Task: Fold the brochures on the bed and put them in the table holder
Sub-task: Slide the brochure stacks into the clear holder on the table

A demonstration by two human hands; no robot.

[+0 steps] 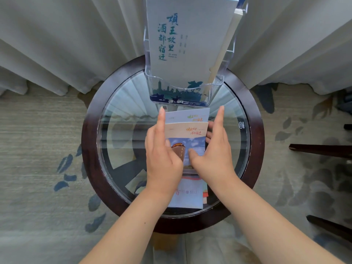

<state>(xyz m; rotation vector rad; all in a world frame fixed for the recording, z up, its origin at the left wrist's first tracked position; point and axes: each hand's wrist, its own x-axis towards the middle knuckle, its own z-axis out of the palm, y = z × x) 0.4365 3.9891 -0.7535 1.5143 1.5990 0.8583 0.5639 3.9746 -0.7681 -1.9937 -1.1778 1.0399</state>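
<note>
Space on the table (89, 149) is short in front of the clear holder (149, 82), so we would square the folded brochures (186, 130), then lift them over the holder's low front lip and slide them down. Our left hand (163, 155) and right hand (215, 153) each pinch a side of the stack, thumbs on its face, just short of the holder. Two staggered pale tops show, blue-sky photo below.

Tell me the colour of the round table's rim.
The rim is dark reddish-brown wood; the head view shows it best.
</note>
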